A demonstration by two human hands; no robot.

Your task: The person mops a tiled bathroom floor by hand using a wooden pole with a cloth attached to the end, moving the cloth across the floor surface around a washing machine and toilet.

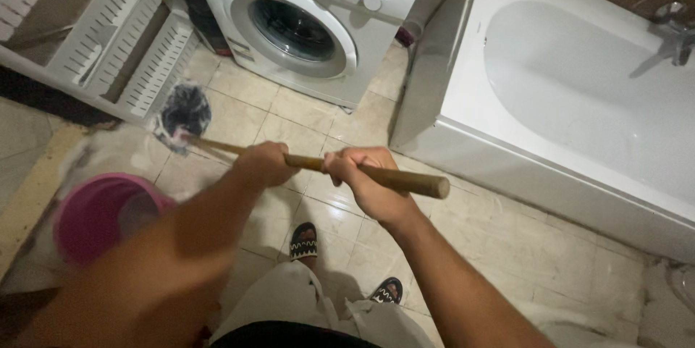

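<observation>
Both fists are wrapped tight on the wooden mop handle (362,172): left hand (264,163) ahead, right hand (365,178) behind. The mop head (182,112) rests on the tiled floor (507,239) toward ten o'clock, mid-scrub by the look; the pink bucket (98,217) sits at eight o'clock.

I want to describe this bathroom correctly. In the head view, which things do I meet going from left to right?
Pink bucket → mop head → left hand → right hand on the wooden handle → white bathtub → tap.
</observation>
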